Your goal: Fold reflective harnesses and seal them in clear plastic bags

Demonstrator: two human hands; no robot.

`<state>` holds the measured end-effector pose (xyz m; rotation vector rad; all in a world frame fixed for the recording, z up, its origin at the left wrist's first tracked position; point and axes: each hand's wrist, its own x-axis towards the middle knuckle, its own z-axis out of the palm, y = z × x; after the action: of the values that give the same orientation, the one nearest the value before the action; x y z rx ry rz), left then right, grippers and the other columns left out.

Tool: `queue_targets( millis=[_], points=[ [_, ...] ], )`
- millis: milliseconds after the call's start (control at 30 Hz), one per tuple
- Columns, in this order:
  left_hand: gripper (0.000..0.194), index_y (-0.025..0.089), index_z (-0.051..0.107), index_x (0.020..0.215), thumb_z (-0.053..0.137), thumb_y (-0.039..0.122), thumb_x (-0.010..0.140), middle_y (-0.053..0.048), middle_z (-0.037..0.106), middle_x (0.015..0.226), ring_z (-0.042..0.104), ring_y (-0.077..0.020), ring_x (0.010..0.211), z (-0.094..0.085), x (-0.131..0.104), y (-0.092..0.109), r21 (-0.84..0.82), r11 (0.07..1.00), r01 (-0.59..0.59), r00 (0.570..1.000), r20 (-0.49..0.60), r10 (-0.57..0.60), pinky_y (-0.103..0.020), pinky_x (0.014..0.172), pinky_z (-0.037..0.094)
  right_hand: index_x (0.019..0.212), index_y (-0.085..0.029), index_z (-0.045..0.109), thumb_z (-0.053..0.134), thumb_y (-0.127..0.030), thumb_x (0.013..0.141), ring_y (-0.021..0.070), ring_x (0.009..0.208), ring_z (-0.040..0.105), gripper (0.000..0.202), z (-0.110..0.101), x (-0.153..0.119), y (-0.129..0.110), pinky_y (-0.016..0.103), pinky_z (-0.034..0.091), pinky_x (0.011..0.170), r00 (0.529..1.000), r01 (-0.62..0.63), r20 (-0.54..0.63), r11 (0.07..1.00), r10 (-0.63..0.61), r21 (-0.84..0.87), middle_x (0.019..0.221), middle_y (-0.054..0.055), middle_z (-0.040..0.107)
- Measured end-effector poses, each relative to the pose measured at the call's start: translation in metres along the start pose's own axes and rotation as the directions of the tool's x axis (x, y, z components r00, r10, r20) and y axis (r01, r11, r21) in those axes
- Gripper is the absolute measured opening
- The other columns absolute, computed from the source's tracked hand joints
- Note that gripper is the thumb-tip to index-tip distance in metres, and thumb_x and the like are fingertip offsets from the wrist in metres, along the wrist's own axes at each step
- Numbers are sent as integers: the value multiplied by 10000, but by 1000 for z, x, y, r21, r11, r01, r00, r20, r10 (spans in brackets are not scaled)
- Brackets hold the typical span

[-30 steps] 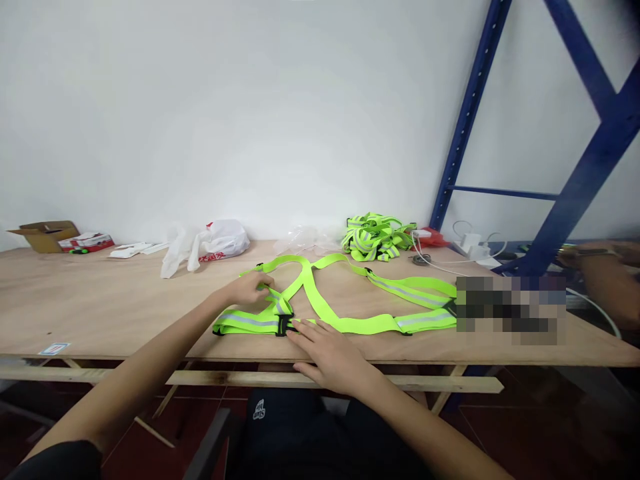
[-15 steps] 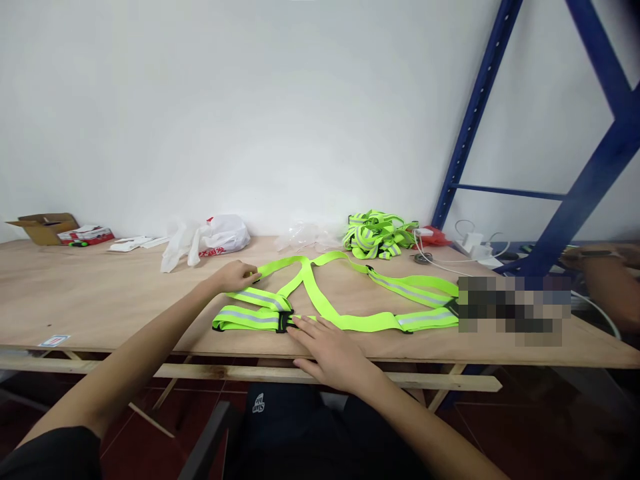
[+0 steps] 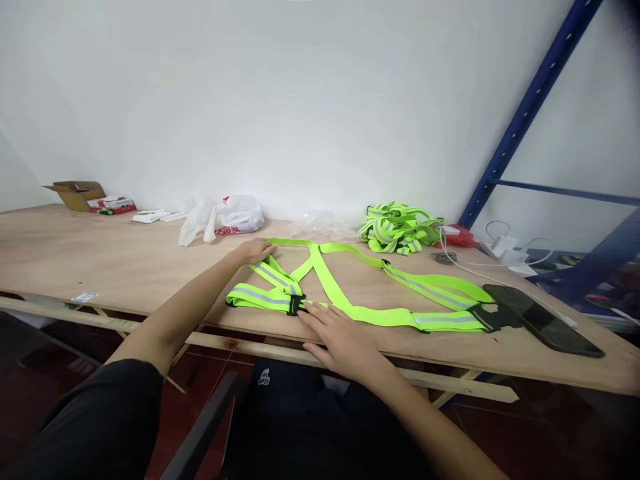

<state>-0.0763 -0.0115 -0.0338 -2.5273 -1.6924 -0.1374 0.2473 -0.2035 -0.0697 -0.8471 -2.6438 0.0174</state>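
Note:
A neon-yellow reflective harness (image 3: 329, 280) with grey stripes lies spread on the wooden table before me. My left hand (image 3: 256, 250) has its fingers closed on the upper left strap, beside a striped strap that slants down to a black buckle (image 3: 296, 305). Flat on the lower strap, just right of that buckle, rests my right hand (image 3: 343, 337), its fingers stretched out. It covers part of the strap. Another black buckle (image 3: 493, 317) is at the harness's right end, touching or very near a dark phone (image 3: 560, 327).
Behind the harness are a heap of similar reflective straps (image 3: 395, 228), a white plastic bag (image 3: 241, 215) and clear plastic film (image 3: 323, 225). A cardboard box (image 3: 77, 195) stands far left. White cables (image 3: 473, 267), a power strip (image 3: 503, 247) and a blue metal frame (image 3: 530, 107) are at right.
My left hand has moved away from me and slightly right, drawing the upper left strap straighter. My right hand stays by the buckle. The view has shifted; another person's arm at right has left it.

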Motion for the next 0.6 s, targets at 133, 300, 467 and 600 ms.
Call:
queue_targets(
  millis=[133,300,467,600],
  points=[
    [595,152,663,1098,227,544,991,-160,651,1187,558,-300,1141,7,15,13,15,1000,-17,999,-32,18,-425,1018,375,1441,-157,501,593,-351,947,311,1392,458,539,1,1,-1,518,387,1154,1000,18,9,1000,-18,-5,1510,150,486],
    [551,185,562,1306,257,534,1010,-123,557,1407,479,-302,1286,-25,16,45,92,984,-155,972,-164,169,-470,1082,319,1400,-173,530,593,-371,946,281,1349,506,499,-5,-3,2,462,445,1113,993,47,-109,999,-46,11,1458,141,543],
    [544,203,525,1357,285,551,1016,-110,605,1350,549,-280,1216,-69,-46,97,-51,960,-274,944,-204,258,-427,1044,390,1240,-198,611,558,-283,951,244,1134,644,306,-51,-44,37,393,517,990,867,-61,-497,991,-5,-117,1197,118,694],
    [520,243,565,1352,344,562,1005,-84,586,1393,541,-289,1256,-54,-111,140,-194,914,-356,926,-204,318,-417,1081,392,1143,-181,630,556,-448,917,279,926,670,357,-101,-103,77,402,537,813,562,-659,-745,739,359,-140,1036,141,683]
  ],
)
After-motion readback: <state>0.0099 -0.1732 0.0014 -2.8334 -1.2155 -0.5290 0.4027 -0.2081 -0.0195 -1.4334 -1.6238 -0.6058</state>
